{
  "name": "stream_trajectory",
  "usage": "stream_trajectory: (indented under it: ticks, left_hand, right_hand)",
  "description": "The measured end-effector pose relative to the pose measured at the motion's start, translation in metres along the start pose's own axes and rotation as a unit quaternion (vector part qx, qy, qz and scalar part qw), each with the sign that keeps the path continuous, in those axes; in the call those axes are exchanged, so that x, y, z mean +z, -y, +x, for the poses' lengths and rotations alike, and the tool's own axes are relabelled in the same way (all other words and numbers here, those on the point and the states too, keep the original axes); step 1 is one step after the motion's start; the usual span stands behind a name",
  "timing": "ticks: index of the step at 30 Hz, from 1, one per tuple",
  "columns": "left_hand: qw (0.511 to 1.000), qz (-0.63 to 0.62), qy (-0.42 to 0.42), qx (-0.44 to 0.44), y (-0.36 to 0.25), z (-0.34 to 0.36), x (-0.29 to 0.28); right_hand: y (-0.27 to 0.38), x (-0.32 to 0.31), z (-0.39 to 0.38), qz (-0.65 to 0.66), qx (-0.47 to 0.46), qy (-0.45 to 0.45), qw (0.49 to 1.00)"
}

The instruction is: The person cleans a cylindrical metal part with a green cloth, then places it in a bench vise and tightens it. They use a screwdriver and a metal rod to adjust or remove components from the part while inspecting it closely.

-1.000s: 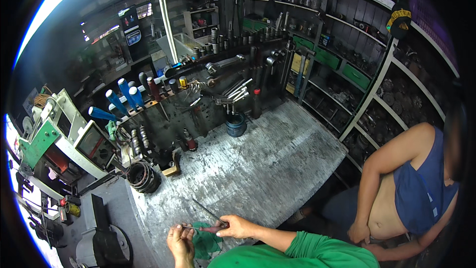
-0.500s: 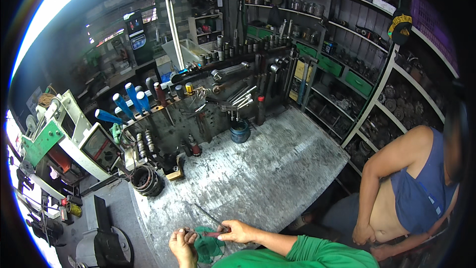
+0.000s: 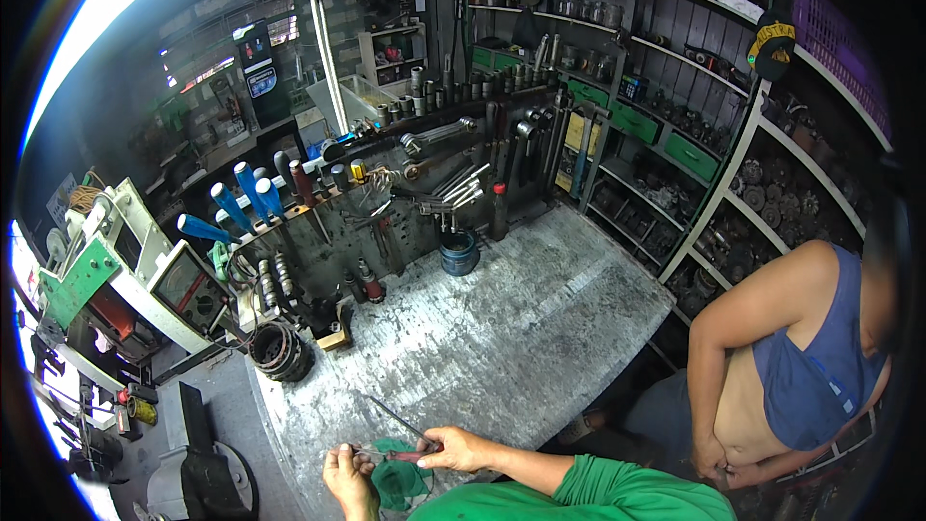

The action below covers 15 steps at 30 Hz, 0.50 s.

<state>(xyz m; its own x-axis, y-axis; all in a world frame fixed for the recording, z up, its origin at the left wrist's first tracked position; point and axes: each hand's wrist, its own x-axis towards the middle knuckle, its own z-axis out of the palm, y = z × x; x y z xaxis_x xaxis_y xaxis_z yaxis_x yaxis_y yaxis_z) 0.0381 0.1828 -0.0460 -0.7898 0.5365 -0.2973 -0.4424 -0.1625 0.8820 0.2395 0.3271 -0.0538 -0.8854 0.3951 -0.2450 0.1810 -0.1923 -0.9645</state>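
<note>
My left hand pinches the thin metal end of a tool with a dark red handle, low in the head view over the bench. My right hand is closed around that handle. A long dark thin rod sticks out from my right hand toward the upper left; whether it is a separate piece is unclear. A green cloth or sheet lies on the metal bench beneath my hands, partly hidden by them and by my green sleeve.
A co-worker in a blue top stands at the right. A tool rack backs the bench, with a blue container and a dark ringed part before it. A vise and green-white machine stand left, shelving right.
My view has shifted slightly. Both my hands keep their grip on the tool, with only small finger movement. The co-worker's arms have moved a little at the waist.
</note>
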Motion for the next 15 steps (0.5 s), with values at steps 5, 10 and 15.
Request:
stream_trajectory:
  ticks: [5,10,15]
  left_hand:
    - [0.990,0.002,0.104,-0.100,-0.011,-0.019,0.012]
    - [0.982,0.044,0.145,-0.111,0.003,-0.025,0.022]
    - [0.988,0.073,0.138,-0.022,-0.011,-0.006,0.005]
  right_hand:
    - [0.007,-0.002,-0.005,0.115,0.049,0.004,0.992]
    - [-0.002,-0.003,0.001,0.092,0.043,0.017,0.995]
    - [-0.005,-0.019,0.019,-0.180,0.030,-0.112,0.977]
